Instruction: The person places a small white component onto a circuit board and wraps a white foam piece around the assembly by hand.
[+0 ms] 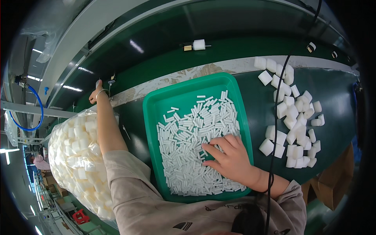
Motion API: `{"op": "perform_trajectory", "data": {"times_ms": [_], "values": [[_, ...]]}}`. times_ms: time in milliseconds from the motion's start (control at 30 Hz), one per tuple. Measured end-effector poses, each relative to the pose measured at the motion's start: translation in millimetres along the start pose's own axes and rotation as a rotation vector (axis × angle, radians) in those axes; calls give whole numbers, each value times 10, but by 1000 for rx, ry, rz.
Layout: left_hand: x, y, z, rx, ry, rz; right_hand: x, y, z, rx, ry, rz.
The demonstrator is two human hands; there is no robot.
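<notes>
"So, where are the short white rods (180,168) kept?"

"They are held in a green tray (176,96), heaped thickly toward its near edge and thinned out toward its far left corner, where the green bottom is left bare."

"And the right hand (231,158)?"

"It is held over the rods, toward the tray's right edge. Thumb and index finger are kept parted, and rods can be seen in the gap between their tips."

"Is anything gripped by the left hand (96,93)?"

"That cannot be told. The arm is stretched out past the tray's far left corner, and the hand is held just beside a small piece (112,81) at the near edge of the dark green belt (156,58). Farther right on the belt, a white cylinder (199,44) can be seen."

"What is set beside the tray?"

"White blocks (291,111) are scattered on the bench (337,117), off the tray's right edge, and are crossed in view by a black cable (275,129). Off the left edge, beyond the left arm, a clear bag (78,156) is filled with similar blocks."
</notes>
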State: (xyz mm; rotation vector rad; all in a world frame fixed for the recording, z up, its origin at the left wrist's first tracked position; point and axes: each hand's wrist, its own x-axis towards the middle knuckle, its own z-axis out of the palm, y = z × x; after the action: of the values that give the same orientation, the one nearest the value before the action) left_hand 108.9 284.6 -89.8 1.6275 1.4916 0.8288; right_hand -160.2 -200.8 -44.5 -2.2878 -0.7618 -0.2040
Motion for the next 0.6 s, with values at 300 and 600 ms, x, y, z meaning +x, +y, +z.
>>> {"op": "perform_trajectory", "data": {"times_ms": [300,600], "values": [[-836,14,-114,967,-11,1144,-129,23,74,-116,-123,-40],[-1229,226,-314,269,-438,1186,-157,12,171,66,-64,-205]]}}
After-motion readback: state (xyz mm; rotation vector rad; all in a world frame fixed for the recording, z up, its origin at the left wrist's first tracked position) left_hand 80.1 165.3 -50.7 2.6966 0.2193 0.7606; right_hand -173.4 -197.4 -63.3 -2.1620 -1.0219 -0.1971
